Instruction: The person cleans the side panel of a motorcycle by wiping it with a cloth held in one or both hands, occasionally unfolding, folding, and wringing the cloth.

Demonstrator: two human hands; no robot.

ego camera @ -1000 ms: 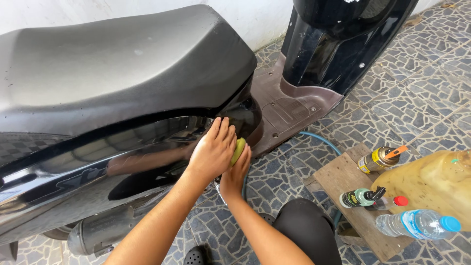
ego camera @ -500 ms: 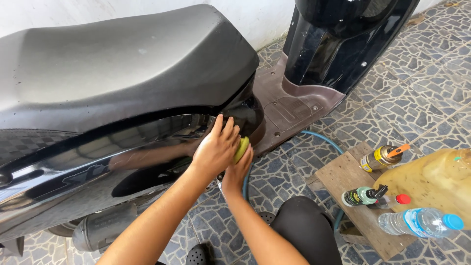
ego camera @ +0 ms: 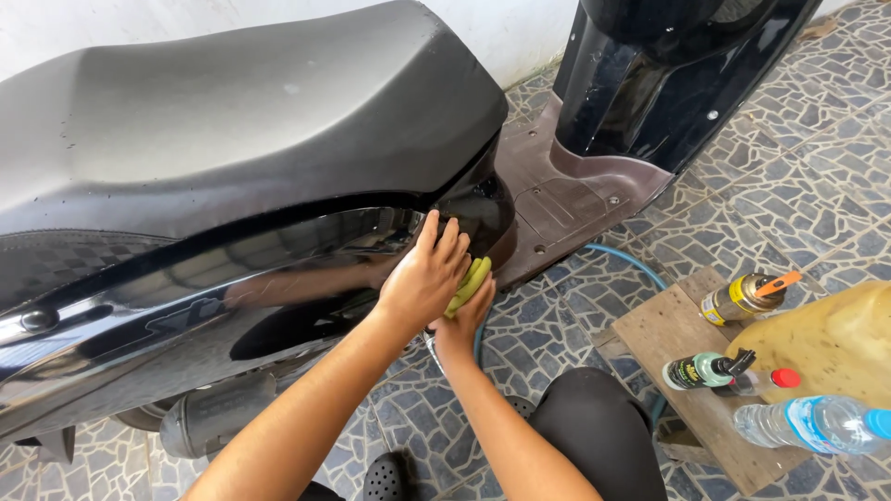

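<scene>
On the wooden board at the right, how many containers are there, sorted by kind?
Spray can: 1
Small dark bottle with green label: 1
Small bottle with red cap: 1
Clear water bottle with blue cap: 1
Large yellowish jug: 1
Total: 5

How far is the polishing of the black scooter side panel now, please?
The side panel left of the hands already shines and mirrors the arm. In hand: the left hand and right hand press a yellow-green pad against the panel's front end under the seat. The front leg shield is untouched; whether it needs work cannot be told.
</scene>
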